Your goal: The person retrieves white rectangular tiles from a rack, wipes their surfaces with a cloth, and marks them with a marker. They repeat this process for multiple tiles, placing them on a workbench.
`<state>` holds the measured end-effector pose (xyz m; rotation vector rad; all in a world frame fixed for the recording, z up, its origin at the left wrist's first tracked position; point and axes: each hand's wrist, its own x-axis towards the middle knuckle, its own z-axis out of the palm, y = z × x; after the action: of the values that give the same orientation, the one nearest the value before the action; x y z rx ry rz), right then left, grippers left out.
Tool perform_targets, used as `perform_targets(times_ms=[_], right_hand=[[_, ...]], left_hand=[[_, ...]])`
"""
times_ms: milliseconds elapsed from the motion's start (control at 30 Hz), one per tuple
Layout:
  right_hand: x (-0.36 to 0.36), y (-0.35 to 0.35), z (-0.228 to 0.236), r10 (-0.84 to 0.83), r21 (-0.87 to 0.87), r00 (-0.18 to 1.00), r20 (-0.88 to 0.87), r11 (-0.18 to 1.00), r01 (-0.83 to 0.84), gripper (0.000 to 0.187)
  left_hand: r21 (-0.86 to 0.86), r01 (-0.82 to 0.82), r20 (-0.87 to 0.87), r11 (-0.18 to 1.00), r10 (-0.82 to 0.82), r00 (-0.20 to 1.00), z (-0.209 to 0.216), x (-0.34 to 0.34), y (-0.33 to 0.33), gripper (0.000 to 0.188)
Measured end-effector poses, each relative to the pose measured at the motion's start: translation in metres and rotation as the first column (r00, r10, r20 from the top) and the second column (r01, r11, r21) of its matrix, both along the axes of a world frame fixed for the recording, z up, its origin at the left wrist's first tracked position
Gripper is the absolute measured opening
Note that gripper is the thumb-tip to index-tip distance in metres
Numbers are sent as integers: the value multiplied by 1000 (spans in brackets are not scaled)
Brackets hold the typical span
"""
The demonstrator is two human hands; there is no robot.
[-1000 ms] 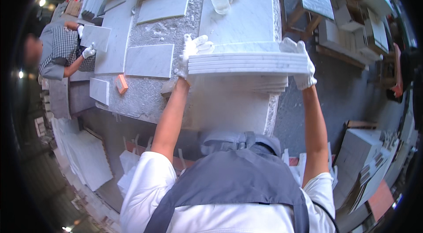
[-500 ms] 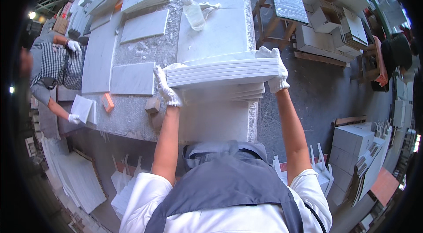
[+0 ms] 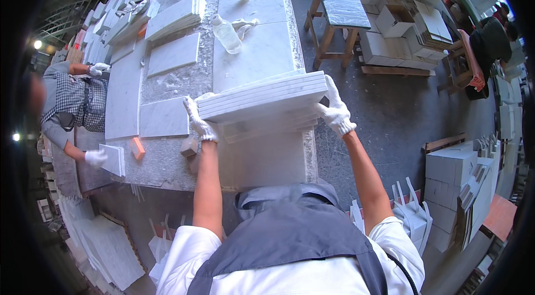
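Both my hands wear white knitted gloves and hold a stack of several white marble tiles (image 3: 262, 97) by its two ends. My left hand (image 3: 200, 122) is closed on the left end. At the right end, my right hand (image 3: 336, 110) presses with its fingers along the edge and its thumb near the lower corner. The stack tilts, its right end farther from me. Under it, partly hidden, lie more tiles (image 3: 273, 127) on the dusty worktable (image 3: 167, 175). A small brown-grey block (image 3: 189, 146) sits beside my left hand.
Left of me, a person in a checked apron (image 3: 66, 100) handles thin tiles (image 3: 113, 159) near an orange block (image 3: 137, 149). A clear plastic bottle (image 3: 226, 34) and stacked slabs (image 3: 175, 16) lie farther up the table. A wooden stand (image 3: 341, 2) and boxes (image 3: 384, 47) occupy the right.
The held stack has tilted, its right end turning away from me. My right hand has shifted from over the top edge to the end face. The other person's tiles have turned upright.
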<state>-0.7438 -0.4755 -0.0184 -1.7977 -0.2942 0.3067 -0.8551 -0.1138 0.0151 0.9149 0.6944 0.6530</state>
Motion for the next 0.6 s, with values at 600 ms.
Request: perform_targets(times_ms=[600], right_hand=[[32, 32, 28, 262, -331, 948, 183, 924, -192, 75]], left_hand=[[51, 6, -17, 999, -6, 1000, -6, 0, 5, 66]])
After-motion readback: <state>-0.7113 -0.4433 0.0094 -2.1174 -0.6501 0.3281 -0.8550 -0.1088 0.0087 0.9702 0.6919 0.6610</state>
